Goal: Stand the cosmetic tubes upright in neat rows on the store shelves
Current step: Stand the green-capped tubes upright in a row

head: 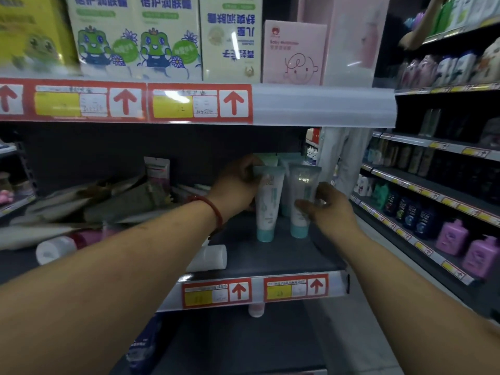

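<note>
Two white tubes with teal caps stand cap-down near the right end of the dark middle shelf [270, 259]. My left hand [238, 188] grips the upper part of the left tube [269, 207]. The right tube [300, 201] is held at its lower half by the fingers of my right hand [327, 209]. More tubes of the same kind [270, 159] stand behind these two, mostly hidden. A white tube [209, 257] lies on its side at the shelf's front, partly under my left forearm.
A blurred heap of flat packets [108, 204] and a lying white-and-pink tube [58, 249] fill the shelf's left part. Boxed creams [167, 36] stand on the shelf above. Bottle shelves [422, 215] run along the right, and a person in light trousers [343, 155] stands in the aisle.
</note>
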